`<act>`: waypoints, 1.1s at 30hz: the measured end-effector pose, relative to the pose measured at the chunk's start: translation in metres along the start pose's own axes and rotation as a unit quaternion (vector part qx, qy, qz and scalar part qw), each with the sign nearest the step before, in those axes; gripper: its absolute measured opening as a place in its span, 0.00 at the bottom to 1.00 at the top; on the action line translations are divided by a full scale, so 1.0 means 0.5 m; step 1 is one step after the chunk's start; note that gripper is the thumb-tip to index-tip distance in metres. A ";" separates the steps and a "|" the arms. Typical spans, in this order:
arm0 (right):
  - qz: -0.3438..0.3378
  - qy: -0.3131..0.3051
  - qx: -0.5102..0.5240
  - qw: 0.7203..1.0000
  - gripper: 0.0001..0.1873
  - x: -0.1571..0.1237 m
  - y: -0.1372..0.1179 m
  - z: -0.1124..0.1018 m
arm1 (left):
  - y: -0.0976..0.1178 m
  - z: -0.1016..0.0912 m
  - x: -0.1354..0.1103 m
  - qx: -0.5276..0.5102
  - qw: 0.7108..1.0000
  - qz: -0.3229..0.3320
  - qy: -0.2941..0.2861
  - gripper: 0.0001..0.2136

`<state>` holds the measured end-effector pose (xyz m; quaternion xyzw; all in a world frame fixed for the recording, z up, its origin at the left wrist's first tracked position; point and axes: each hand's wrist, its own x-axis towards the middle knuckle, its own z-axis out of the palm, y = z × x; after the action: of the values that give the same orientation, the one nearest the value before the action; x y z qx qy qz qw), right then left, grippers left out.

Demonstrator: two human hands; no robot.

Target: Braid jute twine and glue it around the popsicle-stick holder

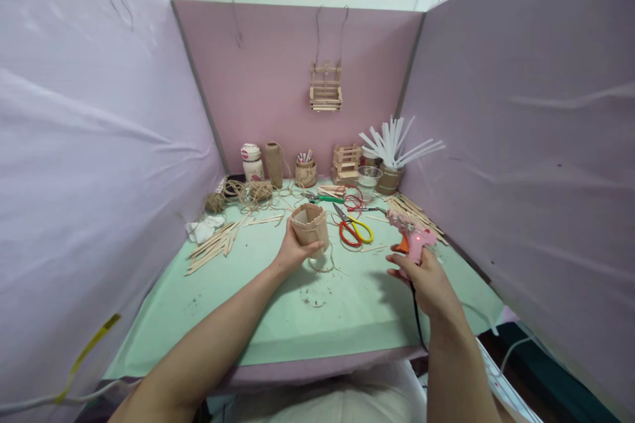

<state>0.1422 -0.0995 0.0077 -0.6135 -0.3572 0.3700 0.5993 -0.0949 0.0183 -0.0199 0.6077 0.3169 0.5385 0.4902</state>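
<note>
My left hand [292, 250] is wrapped round a small cup made of wooden sticks and bound with twine [310, 225], holding it upright just above the green table [278, 317]. A loose end of twine [325, 264] trails from the cup onto the table. My right hand [421, 274] grips a pink hot glue gun [409, 232] by its handle, nozzle pointing left toward the cup, a red light lit on its body. Its black cord [415, 317] runs down past my wrist.
Scissors with red and yellow handles [353, 228] lie between the hands. Loose wooden sticks [215, 244] lie left and more sticks [414, 211] right. At the back stand a jar of white glue sticks [391, 152], twine balls [238, 193], small jars and stick crates. Purple partitions wall three sides.
</note>
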 end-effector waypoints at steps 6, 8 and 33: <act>-0.045 -0.064 -0.058 0.995 0.19 -0.036 -0.025 0.042 | 0.004 0.000 0.001 0.009 1.000 0.002 0.002 0.35; -0.046 -0.077 -0.090 0.992 0.19 -0.040 -0.022 0.050 | 0.004 0.000 0.002 0.014 1.000 0.007 0.001 0.36; -0.162 -0.108 -0.155 0.969 0.22 -0.073 -0.019 0.107 | 0.009 0.006 -0.006 -0.004 1.000 0.012 -0.021 0.38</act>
<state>0.0779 -0.1061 0.0180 -0.5891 -0.5674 0.2721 0.5069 -0.0935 0.0135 -0.0164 0.6204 0.2976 0.5326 0.4927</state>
